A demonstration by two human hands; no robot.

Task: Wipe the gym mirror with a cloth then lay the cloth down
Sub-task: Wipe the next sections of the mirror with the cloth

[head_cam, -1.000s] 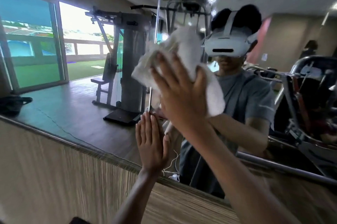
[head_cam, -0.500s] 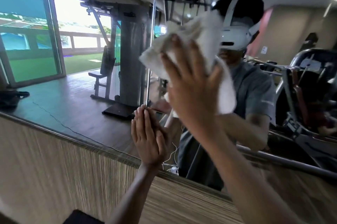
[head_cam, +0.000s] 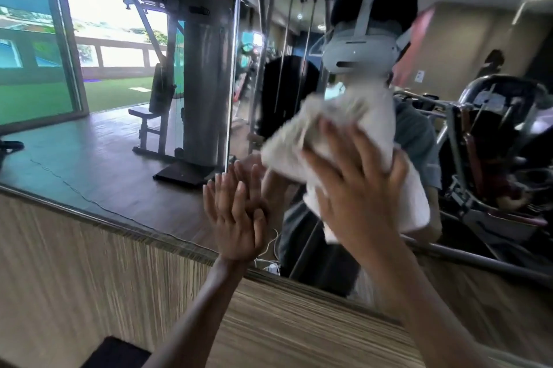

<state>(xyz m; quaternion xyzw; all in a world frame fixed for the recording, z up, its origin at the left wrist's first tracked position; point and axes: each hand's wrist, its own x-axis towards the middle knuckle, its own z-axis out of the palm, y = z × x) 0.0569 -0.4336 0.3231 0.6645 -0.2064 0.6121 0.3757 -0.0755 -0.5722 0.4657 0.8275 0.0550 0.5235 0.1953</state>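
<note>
Right hand [head_cam: 356, 197] is up at the mirror [head_cam: 104, 164], fingers splayed wide and nearly straight, palm pressing a white cloth [head_cam: 287, 152] flat against the glass. The cloth is pinned under that open palm rather than gripped. It is bunched and smeared with blur, its crumpled upper end sticking out up and to the left past the fingertips, its smoother lower end showing below and to the right of the hand. It sits on the right-hand pane, just right of the vertical seam [head_cam: 232, 98] where two panes meet, and it covers the person's reflection just under the reflected white headset [head_cam: 359, 53]. Left hand [head_cam: 236, 218] is lower and to the left of the cloth, apart from it, laid flat on the glass with fingers straight and close together, pointing up, the fingertips meeting their own reflection close by the seam. It holds nothing. Below the mirror's slanting lower edge runs a wall panel [head_cam: 74, 278] of striped wood grain, with the left forearm [head_cam: 203, 307] and right forearm [head_cam: 419, 292] reaching up across it from below. In the glass I can see a grey weight machine [head_cam: 203, 92] with a small bench [head_cam: 145, 113] in front of it, a big window [head_cam: 30, 53] with green lawn [head_cam: 113, 92] beyond, and more gym gear [head_cam: 493, 143] crowded at the far right. A dark shape [head_cam: 116, 351] at the bottom edge is too cut off to name.
</note>
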